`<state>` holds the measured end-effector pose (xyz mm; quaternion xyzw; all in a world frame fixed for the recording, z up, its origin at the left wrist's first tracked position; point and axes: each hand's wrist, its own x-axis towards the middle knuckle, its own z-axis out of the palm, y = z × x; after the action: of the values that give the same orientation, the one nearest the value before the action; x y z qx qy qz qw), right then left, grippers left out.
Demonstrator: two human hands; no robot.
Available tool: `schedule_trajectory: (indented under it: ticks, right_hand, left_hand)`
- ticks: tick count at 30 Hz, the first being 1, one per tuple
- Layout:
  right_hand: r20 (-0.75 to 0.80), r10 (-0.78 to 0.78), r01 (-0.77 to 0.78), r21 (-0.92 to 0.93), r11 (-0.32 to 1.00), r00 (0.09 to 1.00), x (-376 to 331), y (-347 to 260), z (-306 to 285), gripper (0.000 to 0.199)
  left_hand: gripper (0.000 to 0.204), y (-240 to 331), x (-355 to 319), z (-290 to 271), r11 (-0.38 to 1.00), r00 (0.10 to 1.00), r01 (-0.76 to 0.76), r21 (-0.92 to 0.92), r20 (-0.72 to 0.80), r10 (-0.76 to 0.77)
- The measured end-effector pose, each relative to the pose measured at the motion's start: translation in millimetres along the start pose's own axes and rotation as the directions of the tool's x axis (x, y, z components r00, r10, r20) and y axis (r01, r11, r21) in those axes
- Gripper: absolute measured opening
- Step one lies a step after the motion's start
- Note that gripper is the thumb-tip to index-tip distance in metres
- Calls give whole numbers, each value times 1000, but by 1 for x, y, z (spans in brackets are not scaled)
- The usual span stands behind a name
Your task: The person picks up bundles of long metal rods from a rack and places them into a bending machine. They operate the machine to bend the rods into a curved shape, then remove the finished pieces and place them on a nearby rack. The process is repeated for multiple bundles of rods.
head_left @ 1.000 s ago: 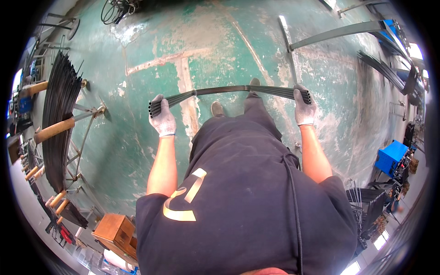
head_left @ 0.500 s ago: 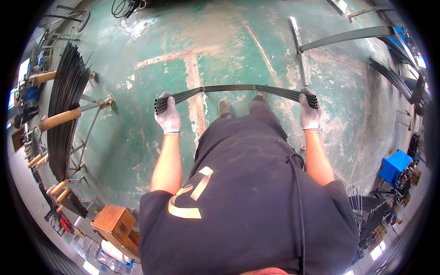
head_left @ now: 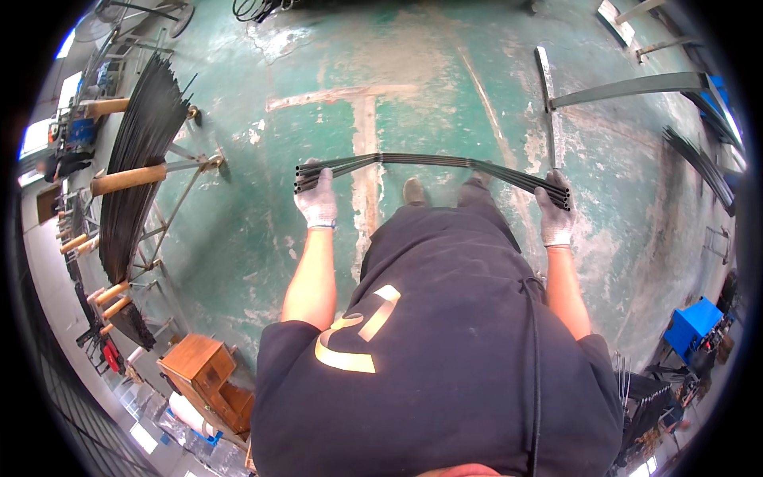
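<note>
A bundle of several thin black metal tubes [head_left: 424, 159] spans the space before me, bent at two places so both ends slope toward me. My left hand [head_left: 317, 200], in a pale work glove, is closed round the left end, where open tube mouths show. Gloved the same way, my right hand [head_left: 555, 215] grips the right end, its thumb over the tubes. Both forearms reach forward, and the bundle is held above the floor, over my shoes. At the left end the tubes are slightly fanned apart.
On the left a rack with cardboard-coloured rollers [head_left: 129, 180] carries a large stack of black tubes [head_left: 147, 151]. Behind it stands a wooden cabinet [head_left: 199, 374]. To the right are a metal frame [head_left: 628, 89], more black tubes [head_left: 699, 165] and a blue box [head_left: 693, 327]. The green floor [head_left: 262, 238] is worn.
The whole scene has shifted right in the picture as my view turned. Both hands still hold the tube bundle, and its left end has fanned out a little.
</note>
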<state>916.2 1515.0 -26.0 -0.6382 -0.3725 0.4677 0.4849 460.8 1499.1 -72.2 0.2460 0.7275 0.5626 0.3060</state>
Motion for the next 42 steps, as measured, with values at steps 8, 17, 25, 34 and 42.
schedule_trajectory:
  ticks: [8,17,25,34,42]
  right_hand:
    - [7,-46,47,-147,988,999,-4,-2,1,57]
    - [-31,-64,51,-329,943,997,-14,-18,1,60]
    - [63,-288,262,-632,729,956,-21,-95,8,43]
    - [239,-183,285,-913,293,954,11,-107,11,14]
    - [153,35,144,-973,182,988,35,-120,10,20]
  left_hand:
    - [37,1,2,-5,999,1000,-26,32,-12,26]
    - [36,8,1,-3,992,998,-60,114,14,58]
    - [34,8,-1,0,995,998,-64,72,-6,65]
    - [24,11,-2,2,990,996,-87,109,-20,90]
    - [21,22,-7,4,971,994,-98,216,-25,106]
